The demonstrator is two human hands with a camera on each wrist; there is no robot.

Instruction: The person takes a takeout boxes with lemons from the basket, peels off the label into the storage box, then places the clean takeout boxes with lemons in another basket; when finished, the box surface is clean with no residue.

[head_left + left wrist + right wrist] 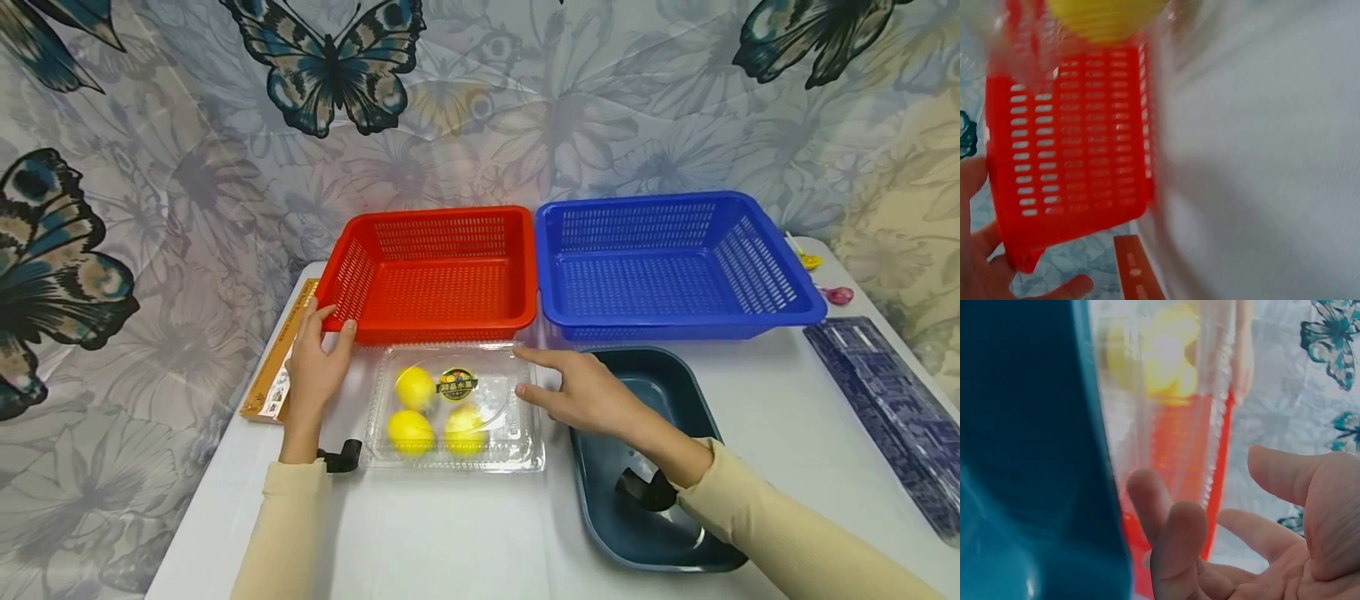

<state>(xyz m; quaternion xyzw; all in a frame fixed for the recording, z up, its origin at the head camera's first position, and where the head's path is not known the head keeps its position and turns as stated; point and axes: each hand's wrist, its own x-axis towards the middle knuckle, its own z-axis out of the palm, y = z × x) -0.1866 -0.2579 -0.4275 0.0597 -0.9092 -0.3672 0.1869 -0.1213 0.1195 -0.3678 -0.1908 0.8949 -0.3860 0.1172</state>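
A clear plastic clamshell box [498, 442] with three yellow round fruits, possibly lemons, lies closed in the middle of the table in the head view. Its lid carries a round fruit label [457, 384]. My left hand [318, 367] is at the near left corner of the red basket [442, 325], fingers touching its rim and thumb spread apart. Over the box's right side reaches my right hand [581, 392], index finger stretched toward the far right corner of the lid. In the right wrist view its fingers [1179, 537] are loosely bent, with nothing between them and the thumb.
A blue basket [682, 321] stands beside the red one. The dark teal basin [600, 500] sits under my right forearm. An orange-brown box [281, 354] lies along the left table edge. On the right are a dark blue patterned strip [885, 417] and a small pink item [838, 295].
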